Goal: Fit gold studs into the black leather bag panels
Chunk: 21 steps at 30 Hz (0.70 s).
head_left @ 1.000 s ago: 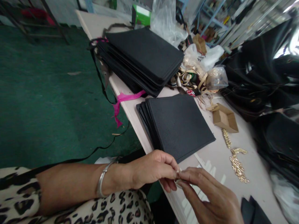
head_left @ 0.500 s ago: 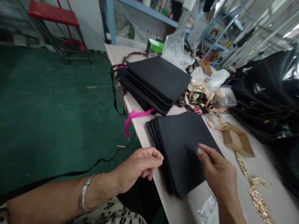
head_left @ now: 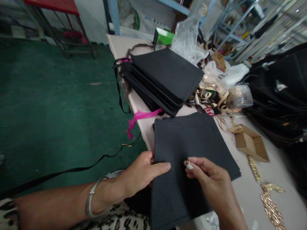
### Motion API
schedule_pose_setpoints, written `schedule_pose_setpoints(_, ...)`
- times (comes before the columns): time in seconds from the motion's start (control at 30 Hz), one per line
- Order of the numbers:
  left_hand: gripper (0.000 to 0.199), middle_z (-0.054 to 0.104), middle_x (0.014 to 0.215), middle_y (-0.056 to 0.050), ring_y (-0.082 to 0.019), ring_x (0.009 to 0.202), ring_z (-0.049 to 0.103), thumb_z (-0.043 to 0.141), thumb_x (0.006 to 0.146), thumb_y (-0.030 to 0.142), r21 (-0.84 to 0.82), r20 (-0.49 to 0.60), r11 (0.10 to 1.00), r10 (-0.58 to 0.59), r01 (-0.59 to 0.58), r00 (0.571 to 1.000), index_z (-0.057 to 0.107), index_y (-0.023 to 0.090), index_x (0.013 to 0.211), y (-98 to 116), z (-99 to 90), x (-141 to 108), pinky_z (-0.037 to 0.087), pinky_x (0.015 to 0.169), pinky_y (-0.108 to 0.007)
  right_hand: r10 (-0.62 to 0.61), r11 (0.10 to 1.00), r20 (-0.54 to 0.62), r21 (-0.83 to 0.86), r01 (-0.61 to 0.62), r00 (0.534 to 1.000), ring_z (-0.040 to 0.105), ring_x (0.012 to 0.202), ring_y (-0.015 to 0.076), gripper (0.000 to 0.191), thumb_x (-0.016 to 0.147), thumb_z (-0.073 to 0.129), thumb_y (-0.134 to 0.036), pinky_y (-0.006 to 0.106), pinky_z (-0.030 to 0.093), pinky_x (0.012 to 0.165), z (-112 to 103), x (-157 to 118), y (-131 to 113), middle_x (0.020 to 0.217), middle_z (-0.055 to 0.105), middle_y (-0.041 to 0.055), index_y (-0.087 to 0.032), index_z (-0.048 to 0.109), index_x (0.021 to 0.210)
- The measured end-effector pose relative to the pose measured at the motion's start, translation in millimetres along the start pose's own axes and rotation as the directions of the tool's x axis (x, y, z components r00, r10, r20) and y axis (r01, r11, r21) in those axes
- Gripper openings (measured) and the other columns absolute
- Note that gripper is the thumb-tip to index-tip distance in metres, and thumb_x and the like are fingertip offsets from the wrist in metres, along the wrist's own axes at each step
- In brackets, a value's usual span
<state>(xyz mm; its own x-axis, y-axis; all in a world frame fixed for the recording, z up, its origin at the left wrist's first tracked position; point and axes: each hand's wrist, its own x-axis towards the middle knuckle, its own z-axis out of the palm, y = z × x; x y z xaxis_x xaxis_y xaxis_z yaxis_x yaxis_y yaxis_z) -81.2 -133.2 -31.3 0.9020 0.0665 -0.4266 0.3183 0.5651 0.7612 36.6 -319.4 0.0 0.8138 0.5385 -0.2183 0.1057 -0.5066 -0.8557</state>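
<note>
My left hand (head_left: 141, 172) is closed on the left edge of a black leather-look panel (head_left: 177, 140), thumb on top and fingers underneath. A bit of gold-coloured metal shows at its curled fingers. The panel has a grained surface and lies partly over a stack of similar black panels (head_left: 220, 143), its near corner past the table edge. Above the panel, my right hand (head_left: 206, 179) pinches a tiny shiny metal piece (head_left: 188, 162) between thumb and forefinger; its exact kind is too small to tell.
A taller stack of black panels (head_left: 165, 76) sits farther back on the table (head_left: 242, 198). To the right are a small cardboard box (head_left: 251, 143) and piles of gold-coloured metal pieces (head_left: 271, 204). Pink ribbon (head_left: 146, 114) hangs over the left edge. Plastic bags (head_left: 189, 38) and straps lie behind.
My left hand has taken hold of the top panel's edge, and that panel has shifted left and toward me over the stack. My right hand has moved left, still pinched.
</note>
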Motion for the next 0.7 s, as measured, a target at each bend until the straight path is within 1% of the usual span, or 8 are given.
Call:
schedule_pose_setpoints(0.1,0.028,0.057,0.059,0.003,-0.01,0.047,0.05,0.073,0.076,0.042,0.061,-0.025,0.997,-0.042,0.044,0.999,0.066,0.016,0.082,4,3.5,-1,0.038,0.043,-0.02,0.057,0.996,0.025,0.062,-0.059,0.998,0.067,0.064,0.0148,0.028,0.082,0.076,-0.042,0.025,0.058,0.059,4,10,-6,0.075,0.074,0.0029,-0.018,0.079,0.096)
schedule_pose_setpoints(0.2,0.031,0.057,0.058,0.003,-0.007,0.039,0.045,0.067,0.079,0.046,0.077,-0.046,0.993,-0.091,0.094,0.995,0.067,0.016,0.086,8,5.2,-1,0.033,0.035,-0.017,0.076,0.994,0.041,0.078,-0.079,0.996,0.062,0.058,0.0129,0.025,0.08,0.077,-0.041,0.024,0.056,0.054,6,14,-11,0.069,0.069,0.0007,-0.019,0.08,0.091)
schedule_pose_setpoints(0.3,0.035,0.057,0.059,0.006,-0.006,0.035,0.039,0.069,0.077,0.046,0.011,-0.041,0.991,-0.134,0.135,0.99,0.066,0.018,0.097,11,6.4,-1,0.032,0.033,-0.017,0.074,0.993,0.067,0.087,-0.08,0.995,0.059,0.055,0.0105,0.022,0.079,0.077,-0.039,0.022,0.053,0.051,8,14,-14,0.068,0.067,-0.0011,-0.02,0.08,0.088)
schedule_pose_setpoints(0.37,0.038,0.056,0.057,0.007,-0.006,0.035,0.039,0.074,0.072,0.044,-0.031,-0.006,0.988,-0.148,0.148,0.989,0.066,0.019,0.099,12,7.6,0,0.03,0.033,-0.017,0.087,0.991,0.07,0.1,-0.093,0.994,0.057,0.054,0.0096,0.021,0.078,0.078,-0.039,0.021,0.051,0.051,8,14,-15,0.067,0.066,-0.0018,-0.02,0.08,0.087)
schedule_pose_setpoints(0.43,0.038,0.055,0.055,0.007,-0.006,0.037,0.041,0.077,0.07,0.043,-0.046,0.042,0.987,-0.155,0.157,0.987,0.065,0.018,0.097,12,8.9,1,0.029,0.033,-0.017,0.103,0.984,0.074,0.135,-0.112,0.992,0.056,0.053,0.0092,0.022,0.076,0.079,-0.04,0.021,0.05,0.05,8,15,-16,0.067,0.066,-0.0018,-0.019,0.079,0.085)
schedule_pose_setpoints(0.5,0.038,0.052,0.053,0.008,-0.006,0.037,0.04,0.077,0.07,0.045,-0.047,0.069,0.986,-0.157,0.16,0.985,0.065,0.018,0.093,12,9.8,3,0.027,0.033,-0.017,0.122,0.974,0.093,0.181,-0.138,0.988,0.055,0.052,0.0088,0.025,0.074,0.081,-0.041,0.021,0.049,0.05,8,16,-17,0.065,0.065,-0.0021,-0.018,0.077,0.082)
schedule_pose_setpoints(0.6,0.037,0.048,0.05,0.009,-0.006,0.035,0.035,0.074,0.072,0.051,-0.036,0.092,0.986,-0.161,0.165,0.983,0.064,0.017,0.084,11,9.5,5,0.025,0.033,-0.018,0.154,0.956,0.133,0.228,-0.182,0.979,0.055,0.052,0.0089,0.032,0.068,0.086,-0.044,0.02,0.048,0.05,7,18,-17,0.061,0.063,-0.0029,-0.016,0.072,0.076)
schedule_pose_setpoints(0.7,0.039,0.044,0.047,0.009,-0.005,0.034,0.031,0.071,0.076,0.055,0.003,0.116,0.989,-0.15,0.151,0.982,0.062,0.017,0.076,8,9.7,3,0.023,0.033,-0.018,0.176,0.943,0.14,0.261,-0.208,0.974,0.057,0.054,0.0103,0.035,0.068,0.086,-0.045,0.021,0.049,0.052,7,15,-14,0.06,0.062,-0.0033,-0.017,0.066,0.076)
